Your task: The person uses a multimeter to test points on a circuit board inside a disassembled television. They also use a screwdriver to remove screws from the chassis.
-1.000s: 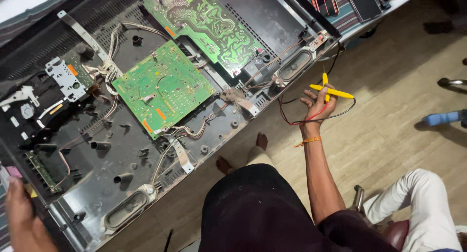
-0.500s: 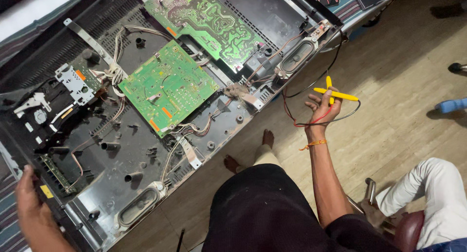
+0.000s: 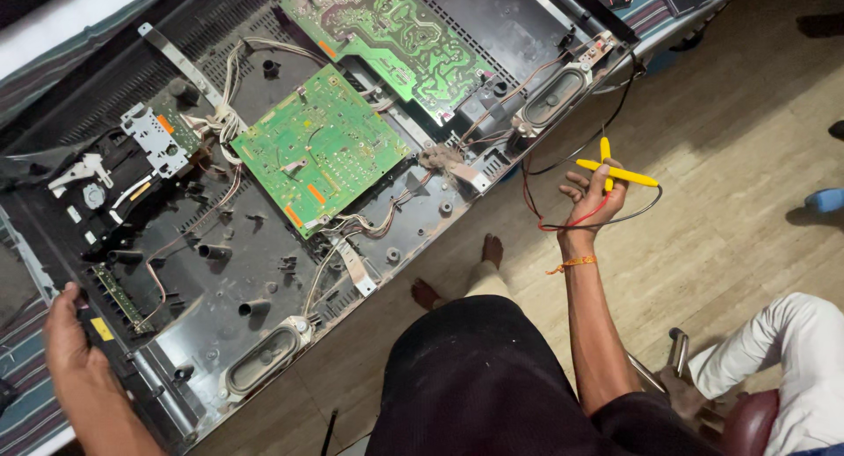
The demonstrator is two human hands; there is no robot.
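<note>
The left hand (image 3: 69, 337) grips the edge of the opened television back panel (image 3: 220, 271) — the right hand (image 3: 591, 196) holds two crossed yellow test probes (image 3: 615, 170), fingers closed, away over the floor.

Two yellow test probes (image 3: 615, 169) crossed in X, pinched in right hand (image 3: 591, 201) out over wooden floor, clear of chassis. Red and black leads (image 3: 587, 222) loop below hand. Opened black television chassis (image 3: 264, 245) lies flat, boards exposed; left hand (image 3: 69, 337) grips its near-left corner.
</note>
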